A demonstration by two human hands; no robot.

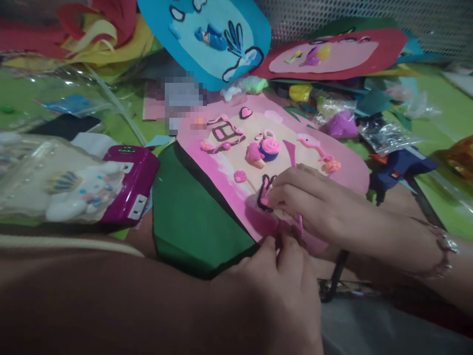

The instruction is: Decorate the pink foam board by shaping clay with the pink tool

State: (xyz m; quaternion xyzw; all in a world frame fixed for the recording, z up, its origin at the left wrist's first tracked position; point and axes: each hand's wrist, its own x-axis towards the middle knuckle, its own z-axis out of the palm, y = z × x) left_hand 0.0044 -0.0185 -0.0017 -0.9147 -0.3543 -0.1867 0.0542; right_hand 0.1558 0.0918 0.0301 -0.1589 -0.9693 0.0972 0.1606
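A pink paper cutout (pixel 347 182) with a cream centre lies before me, bearing clay figures: a flamingo with a rose-like swirl (pixel 264 148), a heart (pixel 246 113), and a shell (pixel 240 176). My right hand (pixel 314 202) has a thin pink modelling tool (pixel 291 152) tucked between its fingers. Its fingertips press on a black-outlined pink clay shape (pixel 263 193) near the bottom of the cutout. Below it, my left hand (pixel 281 276) has its fingers curled at the near edge of the pink paper; their tips are partly hidden in shadow.
Green paper (pixel 195 212) sits under the cutout's left side. Farther left are a purple-ended clear pouch (pixel 129 182) and a dark phone-like slab (pixel 70 125). Blue (pixel 254 29) and red (pixel 391 54) decorated cutouts stand behind. On the right are bagged purple clay (pixel 342 123) and a dark-blue glue gun (pixel 401 170).
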